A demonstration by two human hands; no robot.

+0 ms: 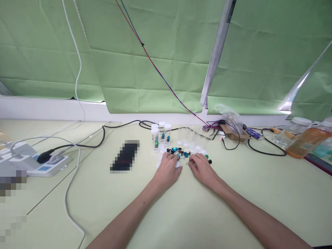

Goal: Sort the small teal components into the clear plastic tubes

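Note:
My left hand rests palm down over white round caps, its thumb apart and its fingers stretched toward small blue and black parts. To its right, my right hand has its fingers curled together at the table. Anything between those fingertips is hidden or too small to name. A blue part lies just beyond the right fingers, with a green piece and a black piece beside that hand. Behind my left hand stand several capped clear tubes with blue or green parts inside.
More clear tubes stand behind the parts. A dark, pixelated rectangle lies left of my hands. Farther left is a power strip with cables. Right are a cardboard box, wiring, and a bottle of orange liquid.

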